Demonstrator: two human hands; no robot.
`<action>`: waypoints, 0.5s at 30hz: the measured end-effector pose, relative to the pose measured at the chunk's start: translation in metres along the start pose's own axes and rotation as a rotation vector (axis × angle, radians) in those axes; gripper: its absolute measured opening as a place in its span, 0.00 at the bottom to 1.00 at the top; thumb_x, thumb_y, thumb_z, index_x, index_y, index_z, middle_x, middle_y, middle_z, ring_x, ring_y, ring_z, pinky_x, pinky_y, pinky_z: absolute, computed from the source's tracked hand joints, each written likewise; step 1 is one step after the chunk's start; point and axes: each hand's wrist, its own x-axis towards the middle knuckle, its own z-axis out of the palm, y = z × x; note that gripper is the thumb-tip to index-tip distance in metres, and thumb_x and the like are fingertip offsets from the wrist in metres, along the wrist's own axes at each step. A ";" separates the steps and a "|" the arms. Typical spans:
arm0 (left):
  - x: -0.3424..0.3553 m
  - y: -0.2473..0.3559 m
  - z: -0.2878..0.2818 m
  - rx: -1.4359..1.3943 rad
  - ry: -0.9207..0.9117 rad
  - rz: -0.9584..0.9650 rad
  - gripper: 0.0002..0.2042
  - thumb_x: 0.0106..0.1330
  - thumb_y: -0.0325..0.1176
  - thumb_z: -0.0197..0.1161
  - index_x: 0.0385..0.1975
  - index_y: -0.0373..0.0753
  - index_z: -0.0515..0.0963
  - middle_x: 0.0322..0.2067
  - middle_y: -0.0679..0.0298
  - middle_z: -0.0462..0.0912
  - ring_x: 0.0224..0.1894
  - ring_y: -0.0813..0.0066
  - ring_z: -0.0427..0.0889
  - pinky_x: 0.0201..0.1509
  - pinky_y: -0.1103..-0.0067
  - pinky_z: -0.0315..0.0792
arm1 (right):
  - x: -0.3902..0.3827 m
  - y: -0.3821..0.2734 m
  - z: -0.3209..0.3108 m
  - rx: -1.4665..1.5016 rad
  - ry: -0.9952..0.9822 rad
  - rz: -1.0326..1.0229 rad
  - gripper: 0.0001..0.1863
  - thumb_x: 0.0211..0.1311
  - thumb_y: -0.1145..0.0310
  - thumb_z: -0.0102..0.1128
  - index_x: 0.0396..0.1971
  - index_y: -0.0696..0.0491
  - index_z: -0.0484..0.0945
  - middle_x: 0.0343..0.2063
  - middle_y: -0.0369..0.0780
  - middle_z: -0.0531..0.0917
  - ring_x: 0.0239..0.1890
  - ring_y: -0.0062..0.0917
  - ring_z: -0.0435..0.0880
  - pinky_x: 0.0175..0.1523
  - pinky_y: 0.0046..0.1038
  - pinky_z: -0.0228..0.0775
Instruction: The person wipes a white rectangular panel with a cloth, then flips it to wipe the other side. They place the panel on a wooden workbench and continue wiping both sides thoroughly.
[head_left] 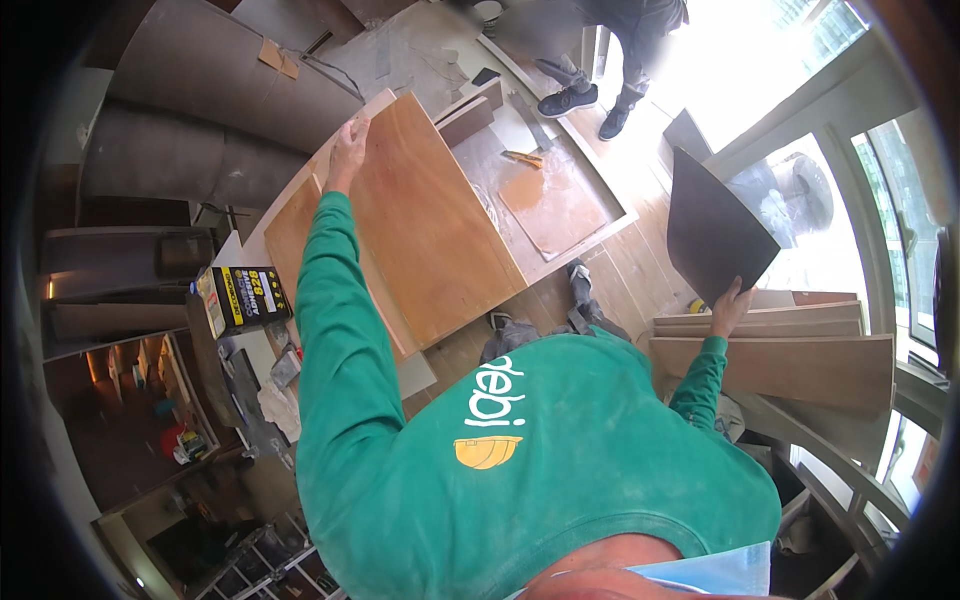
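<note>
My left hand (346,152) is closed on the upper edge of a light brown plywood board (435,230), which rests among other boards on a work table (585,245). My right hand (730,307) grips the lower corner of a dark, flexible-looking sheet (715,220), held out to the right above the floor. On the table beyond the plywood lie a yellow utility knife (523,159), a tan square piece (545,210) and some narrow offcuts (470,120).
Another person's legs (630,80) stand beyond the table. A black-and-yellow can (240,300) sits at my left, near large grey panels (200,90). Wooden boards (780,365) lean at my right by bright windows (890,220). Wood flooring (645,260) surrounds the table.
</note>
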 end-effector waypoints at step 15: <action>-0.246 0.003 0.028 0.191 -0.230 0.461 0.39 0.72 0.56 0.57 0.73 0.33 0.61 0.75 0.40 0.53 0.79 0.43 0.48 0.79 0.48 0.40 | -0.069 -0.049 -0.006 0.181 0.310 -0.225 0.20 0.79 0.57 0.48 0.49 0.62 0.71 0.43 0.54 0.77 0.49 0.51 0.77 0.55 0.46 0.66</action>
